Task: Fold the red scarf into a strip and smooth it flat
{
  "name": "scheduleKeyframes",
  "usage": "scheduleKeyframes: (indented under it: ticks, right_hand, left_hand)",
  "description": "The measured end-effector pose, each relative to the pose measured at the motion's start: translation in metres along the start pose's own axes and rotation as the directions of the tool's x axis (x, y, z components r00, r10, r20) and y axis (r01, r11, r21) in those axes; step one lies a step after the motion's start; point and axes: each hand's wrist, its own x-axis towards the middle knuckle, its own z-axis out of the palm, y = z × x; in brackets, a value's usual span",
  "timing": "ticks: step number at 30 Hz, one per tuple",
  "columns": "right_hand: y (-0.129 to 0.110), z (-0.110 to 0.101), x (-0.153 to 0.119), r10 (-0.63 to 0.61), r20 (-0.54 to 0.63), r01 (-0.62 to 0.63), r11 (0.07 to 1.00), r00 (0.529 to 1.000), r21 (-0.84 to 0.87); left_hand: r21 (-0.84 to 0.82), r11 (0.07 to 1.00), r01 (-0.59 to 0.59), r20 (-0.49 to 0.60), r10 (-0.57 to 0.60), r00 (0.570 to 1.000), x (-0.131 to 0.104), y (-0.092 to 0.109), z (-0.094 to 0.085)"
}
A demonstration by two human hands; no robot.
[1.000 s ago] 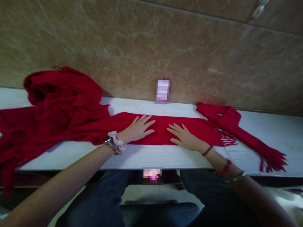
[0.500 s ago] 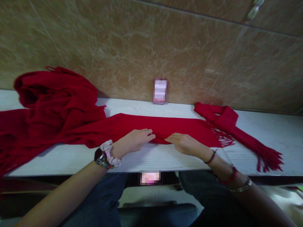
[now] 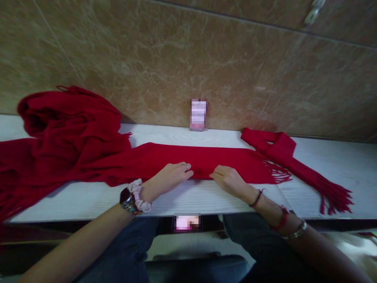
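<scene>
A long red scarf (image 3: 229, 157) lies flat across the white table, its fringe toward the right. My left hand (image 3: 173, 175) pinches the scarf's near edge around the middle, with a ring on one finger. A short way to the right, my right hand (image 3: 228, 179) has its fingertips closed on the same near edge. The undersides of both hands' fingers are partly hidden. At the left the cloth runs into a bulky red heap (image 3: 73, 122), and the boundary between them is hard to make out.
Another red fringed scarf (image 3: 306, 169), narrowly folded, lies at the right. A phone with a blurred screen (image 3: 198, 114) leans on the brown marbled wall (image 3: 147, 67). A second blurred screen (image 3: 187, 223) shows below the front edge of the white table (image 3: 182, 200).
My right hand has shifted slightly right along the near edge, its fingers more curled. My left hand is nearly in place, a little lower. The view has moved slightly.
</scene>
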Motion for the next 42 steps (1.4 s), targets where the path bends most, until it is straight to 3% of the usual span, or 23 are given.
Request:
scheduleKeyframes:
  ticks: [9, 14, 19, 23, 27, 34, 38, 42]
  right_hand:
    - [0.004, -0.002, -0.01, -0.076, -0.004, 0.076, 0.992, 0.997, 0.099]
    - [0.01, -0.001, -0.016, -0.09, 0.042, 0.082, 0.983, 0.995, 0.165]
    - [0.012, -0.001, -0.019, -0.097, 0.078, 0.079, 0.975, 0.992, 0.207]
    - [0.014, -0.001, -0.019, -0.088, 0.071, 0.069, 0.97, 0.994, 0.234]
    - [0.017, -0.002, -0.018, -0.136, 0.147, 0.081, 0.94, 0.98, 0.33]
    - [0.018, -0.006, -0.018, -0.146, 0.246, 0.014, 0.883, 0.958, 0.469]
    - [0.019, -0.006, -0.018, -0.14, 0.257, -0.004, 0.871, 0.956, 0.492]
    - [0.021, -0.005, -0.018, -0.141, 0.253, -0.005, 0.865, 0.957, 0.501]
  left_hand:
    - [0.032, 0.996, -0.082, 0.013, 0.082, 0.997, -0.007, 0.0, -0.004]
    - [0.017, 0.995, -0.096, 0.063, 0.094, 0.994, -0.013, -0.002, -0.006]
    - [0.019, 0.991, -0.129, 0.043, 0.128, 0.991, -0.013, -0.003, -0.007]
    - [0.024, 0.995, -0.097, 0.06, 0.096, 0.994, -0.012, -0.004, -0.007]
    - [-0.056, 0.994, -0.099, 0.068, 0.102, 0.992, -0.013, -0.005, -0.004]
    - [-0.294, 0.956, 0.026, 0.223, 0.042, 0.974, -0.013, -0.011, -0.01]
    - [-0.331, 0.942, 0.05, 0.301, 0.055, 0.952, -0.011, -0.015, -0.011]
    - [-0.339, 0.939, 0.059, 0.302, 0.049, 0.952, -0.013, -0.017, -0.008]
